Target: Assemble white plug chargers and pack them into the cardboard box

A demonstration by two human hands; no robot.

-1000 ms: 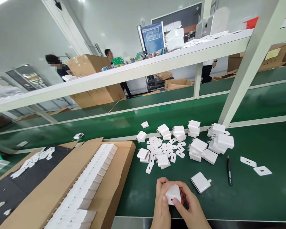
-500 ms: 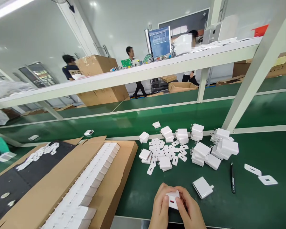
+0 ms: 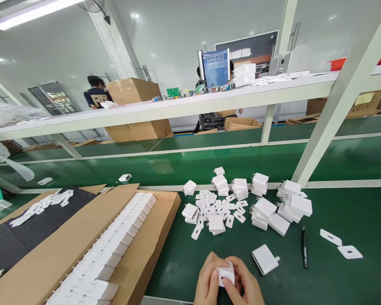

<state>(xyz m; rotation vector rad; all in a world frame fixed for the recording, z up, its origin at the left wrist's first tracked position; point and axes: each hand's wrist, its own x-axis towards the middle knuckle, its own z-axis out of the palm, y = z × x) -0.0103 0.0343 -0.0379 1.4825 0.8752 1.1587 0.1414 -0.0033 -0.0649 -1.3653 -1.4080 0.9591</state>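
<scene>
Between both hands, near the front edge of the green table, is a white charger with a small dark port slot in its end. My left hand wraps its left side, the thumb against the near end. My right hand grips the right side, its thumb pressed at the slot. To the right lies another larger white charger with a tab sticking out at one corner. Black tweezers lie farther right. Beyond the hands are loose white cover plates and several stacked white chargers.
On the left, a cardboard box holds rows of white chargers. Two flat white plates lie at the right. Behind the table runs a green belt under a white shelf. A person stands beyond the shelf.
My hands have turned the charger slightly, and my right thumb has moved onto its port slot. The view has tilted up a little. One person in the background is now hidden behind the blue equipment.
</scene>
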